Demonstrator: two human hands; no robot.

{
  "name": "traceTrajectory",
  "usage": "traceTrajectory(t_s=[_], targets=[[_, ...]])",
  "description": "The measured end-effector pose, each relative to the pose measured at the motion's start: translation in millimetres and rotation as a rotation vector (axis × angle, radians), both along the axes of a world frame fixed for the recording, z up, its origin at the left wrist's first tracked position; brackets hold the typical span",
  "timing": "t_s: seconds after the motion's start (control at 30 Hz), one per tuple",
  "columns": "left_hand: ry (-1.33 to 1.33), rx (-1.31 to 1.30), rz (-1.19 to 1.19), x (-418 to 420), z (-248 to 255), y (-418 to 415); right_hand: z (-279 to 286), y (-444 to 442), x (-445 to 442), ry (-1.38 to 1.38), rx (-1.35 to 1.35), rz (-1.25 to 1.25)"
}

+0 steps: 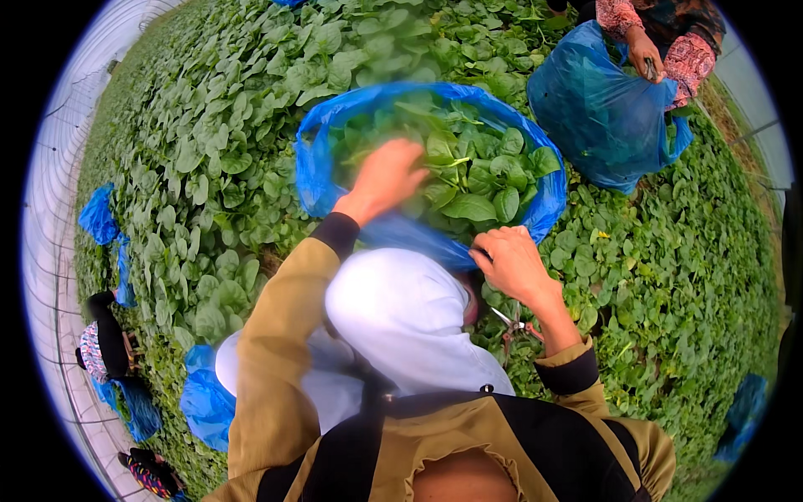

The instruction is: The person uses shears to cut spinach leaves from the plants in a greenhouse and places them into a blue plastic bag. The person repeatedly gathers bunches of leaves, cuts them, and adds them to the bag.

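A large blue plastic bag [546,207] stands wide open before my knees, with cut leafy greens [480,176] inside. My left hand [389,179], blurred by motion, is over the leaves within the bag's mouth; whether it holds any leaf cannot be made out. With closed fingers, my right hand [511,257] grips the bag's near right rim. Beneath my right wrist lie open scissors with red handles [514,325], on the low plants.
Leafy plants [207,144] spread on all sides. At the upper right a co-worker's hand [646,56] is at another filled blue bag [602,113]. More blue bags [207,401] and two people [106,345] are along the left, near the greenhouse wall [63,251].
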State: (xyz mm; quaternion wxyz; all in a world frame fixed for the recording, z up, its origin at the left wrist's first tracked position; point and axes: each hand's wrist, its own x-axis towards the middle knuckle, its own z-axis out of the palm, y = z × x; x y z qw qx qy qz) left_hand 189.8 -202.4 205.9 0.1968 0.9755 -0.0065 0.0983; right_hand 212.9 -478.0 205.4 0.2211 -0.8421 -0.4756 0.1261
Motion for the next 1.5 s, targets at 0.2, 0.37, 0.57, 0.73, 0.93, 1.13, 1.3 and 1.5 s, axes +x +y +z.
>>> traceTrajectory(t_s=[0.2,0.37,0.57,0.73,0.93,1.13,1.3,1.5], targets=[[-0.031,-0.027,0.005,2.2,-6.9,-2.7,5.7,11.0,-6.3,0.054,0.281,-0.081],[-0.061,-0.094,0.092,5.4,2.3,-1.3,20.0,57.3,15.4,-0.219,0.313,-0.113],[-0.090,-0.196,0.125,12.7,-2.1,4.2,-14.3,76.1,42.7,-0.257,0.305,-0.109],[-0.032,-0.529,0.230,11.8,-17.6,22.0,-14.9,60.9,61.4,0.750,0.749,-0.487],[-0.047,-0.804,0.160,24.5,-37.4,12.2,-19.5,33.8,66.1,1.431,1.437,-0.809],[-0.104,-0.606,0.196,2.8,-14.5,9.8,15.9,-47.8,47.0,1.275,1.315,-0.453],[-0.028,0.269,-0.150,-14.2,10.7,-9.3,30.7,-99.2,19.8,0.846,0.220,-0.264],[-0.098,0.223,-0.134,-14.3,56.8,-18.7,34.6,-80.2,61.2,0.406,0.565,-0.742]])
